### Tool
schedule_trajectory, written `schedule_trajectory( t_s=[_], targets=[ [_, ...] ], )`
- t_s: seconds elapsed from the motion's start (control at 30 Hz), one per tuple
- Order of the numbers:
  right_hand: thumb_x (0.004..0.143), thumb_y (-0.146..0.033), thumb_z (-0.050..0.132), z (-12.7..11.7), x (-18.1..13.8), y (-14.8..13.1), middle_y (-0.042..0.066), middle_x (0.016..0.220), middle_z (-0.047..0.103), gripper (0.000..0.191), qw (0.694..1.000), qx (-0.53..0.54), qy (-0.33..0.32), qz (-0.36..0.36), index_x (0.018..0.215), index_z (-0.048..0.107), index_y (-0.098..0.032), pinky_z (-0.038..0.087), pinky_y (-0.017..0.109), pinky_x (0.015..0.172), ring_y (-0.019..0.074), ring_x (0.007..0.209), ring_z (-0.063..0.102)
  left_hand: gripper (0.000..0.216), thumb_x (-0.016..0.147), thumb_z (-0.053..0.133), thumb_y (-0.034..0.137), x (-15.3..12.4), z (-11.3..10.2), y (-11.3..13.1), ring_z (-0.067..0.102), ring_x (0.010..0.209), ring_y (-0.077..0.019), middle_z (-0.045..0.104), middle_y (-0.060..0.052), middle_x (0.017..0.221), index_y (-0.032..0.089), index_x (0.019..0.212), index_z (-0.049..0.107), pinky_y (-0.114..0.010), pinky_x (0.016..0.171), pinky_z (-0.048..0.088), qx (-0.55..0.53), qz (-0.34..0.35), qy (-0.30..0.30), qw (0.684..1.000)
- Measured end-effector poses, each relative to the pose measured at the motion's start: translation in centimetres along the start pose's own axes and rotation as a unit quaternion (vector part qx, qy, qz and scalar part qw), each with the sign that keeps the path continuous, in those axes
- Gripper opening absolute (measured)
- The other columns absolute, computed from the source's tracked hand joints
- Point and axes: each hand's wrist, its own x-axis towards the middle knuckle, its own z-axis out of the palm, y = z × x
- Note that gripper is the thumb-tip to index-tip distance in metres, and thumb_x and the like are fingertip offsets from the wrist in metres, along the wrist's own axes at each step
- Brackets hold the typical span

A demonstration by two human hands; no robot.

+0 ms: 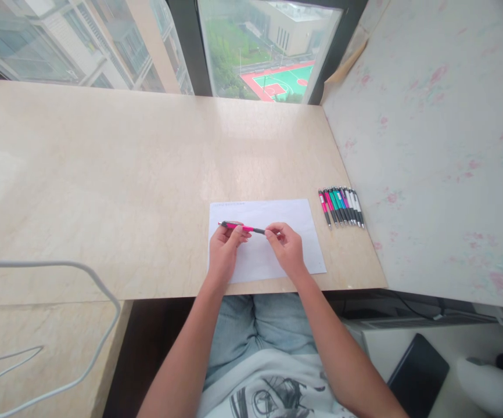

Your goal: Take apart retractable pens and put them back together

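Observation:
A pink and black click pen (pixel 243 227) is held sideways above a white sheet of paper (pixel 273 258). Its clicker end points left, and my left hand (pixel 225 249) grips the pink barrel between thumb and fingers. At the other end, my right hand (pixel 287 247) pinches the black grip, hiding the tip. Faint print runs along the sheet's top left edge. To the right of the paper, a row of several pens (pixel 341 207) in pink, green, blue, purple and white lies side by side, tips toward me.
The beige stone-look tabletop (pixel 103 174) runs up to a window at the back. A wall with flowered paper (pixel 430 145) bounds the right side. At the lower left a white cable (pixel 99 284) loops over the edge. A dark flat object (pixel 419 374) lies below right.

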Motion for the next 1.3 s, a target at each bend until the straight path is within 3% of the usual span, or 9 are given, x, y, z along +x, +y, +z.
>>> schedule_trajectory(
  t_s=[0.13,0.33,0.8,1.1,1.3],
  targets=[
    [0.085,-0.024,0.063,-0.4,0.2,-0.7,0.003,0.090,0.070,0.006,0.999,-0.017,-0.019,-0.040,0.090,0.067,-0.022,0.052,0.027,0.062,0.0166,0.080,0.064,0.022,0.081,0.075,0.034,0.0,-0.1,-0.1,0.066,0.074,-0.0130,0.071,-0.004,0.083,0.016,0.092,0.068,-0.025,0.071,0.050,-0.005,-0.001,-0.001,1.000],
    [0.085,-0.013,0.058,-1.5,0.8,-2.1,0.004,0.094,0.067,0.013,0.990,-0.051,-0.051,-0.118,0.090,0.065,-0.022,0.053,0.027,0.061,0.0158,0.082,0.063,0.022,0.081,0.076,0.034,0.1,-0.2,-0.2,0.066,0.074,-0.0133,0.071,-0.004,0.083,0.016,0.092,0.068,-0.026,0.070,0.050,-0.007,-0.002,-0.002,1.000],
    [0.087,-0.012,0.058,-2.7,0.8,-2.5,0.004,0.096,0.068,0.014,0.988,-0.065,-0.045,-0.130,0.091,0.066,-0.022,0.054,0.028,0.062,0.0170,0.087,0.065,0.022,0.081,0.076,0.033,0.1,-0.2,0.2,0.066,0.073,-0.0122,0.073,-0.006,0.086,0.016,0.091,0.069,-0.025,0.070,0.050,-0.048,-0.017,0.005,0.999],
    [0.092,-0.016,0.052,-2.3,3.1,-7.1,0.005,0.099,0.068,0.015,0.966,-0.150,-0.111,-0.180,0.094,0.064,-0.023,0.057,0.031,0.070,0.0150,0.077,0.063,0.024,0.078,0.078,0.033,0.4,-0.9,0.6,0.067,0.073,-0.0110,0.072,-0.004,0.083,0.017,0.091,0.067,-0.020,0.062,0.050,-0.118,-0.049,0.013,0.992],
    [0.093,-0.016,0.053,-2.2,3.5,-9.2,0.004,0.098,0.068,0.014,0.953,-0.174,-0.129,-0.213,0.097,0.064,-0.024,0.058,0.031,0.075,0.0160,0.082,0.064,0.024,0.076,0.080,0.034,0.3,-1.1,0.9,0.066,0.072,-0.0097,0.071,-0.003,0.083,0.018,0.091,0.068,-0.018,0.059,0.050,-0.166,-0.040,0.014,0.985]
  ],
)
